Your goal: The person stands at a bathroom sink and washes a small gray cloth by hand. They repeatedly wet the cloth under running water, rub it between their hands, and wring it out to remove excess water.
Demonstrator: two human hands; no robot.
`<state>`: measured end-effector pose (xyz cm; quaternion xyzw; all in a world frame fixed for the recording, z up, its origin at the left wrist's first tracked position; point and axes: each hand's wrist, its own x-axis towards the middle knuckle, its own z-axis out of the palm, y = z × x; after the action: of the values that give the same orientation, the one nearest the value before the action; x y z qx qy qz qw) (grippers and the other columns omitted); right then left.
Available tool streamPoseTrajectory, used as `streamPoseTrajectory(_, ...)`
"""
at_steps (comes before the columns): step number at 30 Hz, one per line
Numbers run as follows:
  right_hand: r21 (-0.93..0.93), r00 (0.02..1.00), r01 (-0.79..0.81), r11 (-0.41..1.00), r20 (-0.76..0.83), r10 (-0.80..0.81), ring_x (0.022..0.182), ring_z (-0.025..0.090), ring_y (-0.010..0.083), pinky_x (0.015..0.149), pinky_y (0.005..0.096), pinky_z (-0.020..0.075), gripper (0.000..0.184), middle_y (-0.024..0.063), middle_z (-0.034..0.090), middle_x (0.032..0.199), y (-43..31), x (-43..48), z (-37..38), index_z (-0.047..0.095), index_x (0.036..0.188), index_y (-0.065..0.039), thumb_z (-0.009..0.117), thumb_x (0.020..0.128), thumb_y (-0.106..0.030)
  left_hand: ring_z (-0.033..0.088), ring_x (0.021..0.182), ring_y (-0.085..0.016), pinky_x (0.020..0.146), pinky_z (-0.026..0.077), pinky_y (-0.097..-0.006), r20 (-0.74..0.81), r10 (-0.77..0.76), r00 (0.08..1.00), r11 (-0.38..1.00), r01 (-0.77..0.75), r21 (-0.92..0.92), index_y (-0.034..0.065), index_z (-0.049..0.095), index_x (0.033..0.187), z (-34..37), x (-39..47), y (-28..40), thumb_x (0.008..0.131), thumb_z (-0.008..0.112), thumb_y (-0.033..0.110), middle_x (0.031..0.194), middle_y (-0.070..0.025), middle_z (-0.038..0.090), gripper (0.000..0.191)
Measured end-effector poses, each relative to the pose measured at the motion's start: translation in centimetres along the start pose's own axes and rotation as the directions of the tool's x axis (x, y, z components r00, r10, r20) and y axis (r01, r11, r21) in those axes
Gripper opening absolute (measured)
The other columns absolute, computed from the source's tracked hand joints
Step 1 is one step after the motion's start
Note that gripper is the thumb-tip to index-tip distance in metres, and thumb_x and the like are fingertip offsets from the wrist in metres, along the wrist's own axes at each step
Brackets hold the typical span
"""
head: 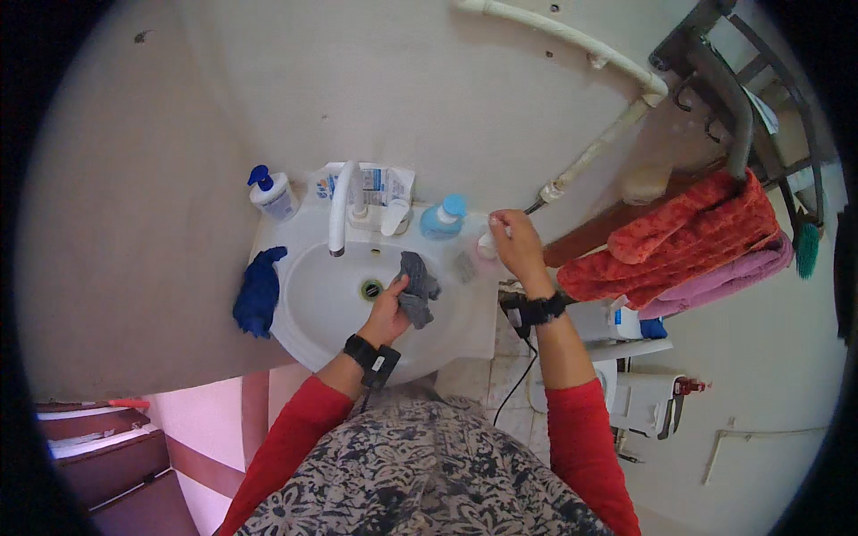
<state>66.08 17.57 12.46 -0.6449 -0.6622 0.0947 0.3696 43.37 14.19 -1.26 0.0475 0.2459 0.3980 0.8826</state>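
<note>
A crumpled grey cloth (417,291) is in my left hand (389,315), above the white sink basin (322,301). My right hand (519,248) is at the counter's right end with its fingers curled, over a small whitish object (487,245) that it partly hides; whether it grips this object I cannot tell. Left of that hand stands a light-blue pump bottle (441,220). The white faucet (340,208) reaches over the basin. A dark blue cloth (258,293) hangs over the basin's left edge.
A white bottle with a blue pump (273,194) stands at the back left corner. Behind the faucet lies a printed packet (385,181). Red towels (677,241) hang from a rack at the right, above a toilet. A white pipe (563,30) runs along the wall.
</note>
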Motion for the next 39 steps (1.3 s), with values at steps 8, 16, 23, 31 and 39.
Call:
streamPoseTrajectory(8,-0.179,0.832,-0.267,0.947,0.453,0.320,0.091,0.055,0.0396,0.081,0.0478,0.0405,0.045,0.0227,0.059,0.091,2.4,2.2,2.2,0.059,0.088,0.001,0.031,0.091,-0.034,0.046,0.112,-0.023,0.096,0.036,-0.0389,0.192,0.099,0.976,0.995,-0.097,-0.021,0.0120,0.035,0.131,5.2,1.9,-1.1,0.086,0.052,0.019,0.126,-0.0068,0.046,0.049)
streamPoseTrajectory(16,-0.252,0.861,-0.007,0.968,0.491,0.134,0.080,0.059,0.0368,0.071,0.0462,0.0468,0.034,0.0212,0.061,0.086,3.7,1.9,2.8,0.058,0.088,0.000,0.033,0.093,-0.022,0.048,0.111,-0.026,0.098,0.034,-0.0403,0.232,0.103,0.967,0.984,-0.064,-0.169,0.0063,0.043,0.125,7.2,5.0,-2.1,0.089,0.045,0.026,0.121,-0.0110,0.051,0.041)
streamPoseTrajectory(23,-0.302,0.892,0.181,0.936,0.450,-0.028,0.075,0.060,0.0361,0.066,0.0454,0.0484,0.029,0.0192,0.060,0.081,5.1,1.7,3.9,0.057,0.090,-0.001,0.036,0.091,-0.020,0.052,0.103,-0.027,0.093,0.038,-0.0396,0.222,0.060,0.973,0.983,-0.018,-0.184,0.0064,0.045,0.122,6.9,5.6,-2.8,0.090,0.044,0.028,0.115,-0.0113,0.055,0.039)
streamPoseTrajectory(31,-0.369,0.894,0.047,0.928,0.430,0.126,0.081,0.059,0.0352,0.068,0.0442,0.0484,0.026,0.0209,0.058,0.077,4.3,1.0,4.0,0.054,0.097,-0.002,0.037,0.091,-0.020,0.053,0.101,-0.026,0.091,0.039,-0.0388,0.186,0.050,0.981,0.985,-0.017,-0.172,0.0057,0.046,0.120,6.8,5.4,-2.8,0.089,0.044,0.029,0.113,-0.0113,0.056,0.039)
streamPoseTrajectory(39,0.096,0.873,-0.379,0.920,0.367,0.322,0.087,0.056,0.0279,0.079,0.0360,0.0439,0.035,0.0164,0.058,0.100,4.3,1.7,3.4,0.056,0.101,-0.001,0.037,0.093,-0.029,0.053,0.104,-0.026,0.090,0.041,-0.0392,0.159,0.048,0.986,0.987,-0.022,-0.160,0.0052,0.046,0.122,4.2,4.1,-0.8,0.090,0.043,0.029,0.117,-0.0116,0.054,0.040)
